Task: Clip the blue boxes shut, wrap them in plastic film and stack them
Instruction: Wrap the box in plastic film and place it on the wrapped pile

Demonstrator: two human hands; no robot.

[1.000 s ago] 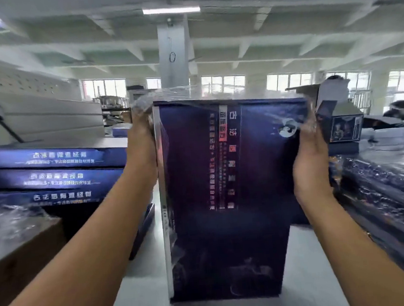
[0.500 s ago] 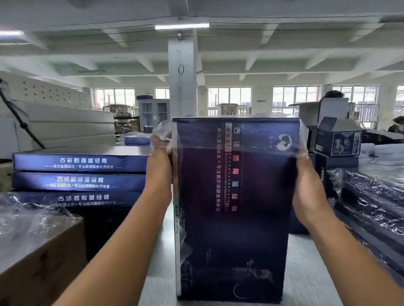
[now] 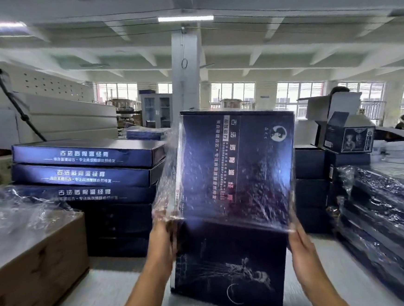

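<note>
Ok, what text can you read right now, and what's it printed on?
"古法…温经膏", middle characters unclear: side of top stacked box, repeated on two below.
Smaller line beneath: too blurred.
"古法": upright held box, vertical print; rest blurred under the film.
Label on small box, right: too small.

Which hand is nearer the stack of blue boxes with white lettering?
Left. The left hand, at the upright box's left edge, is beside the stack; the right hand is at the box's far edge.

The pale desk [image 3: 105,288] carries an upright box [image 3: 229,266]. Left of that box sit a stack [image 3: 85,186] of blue boxes and a brown carton [image 3: 35,262]; right of it, film-wrapped boxes [image 3: 382,211].
</note>
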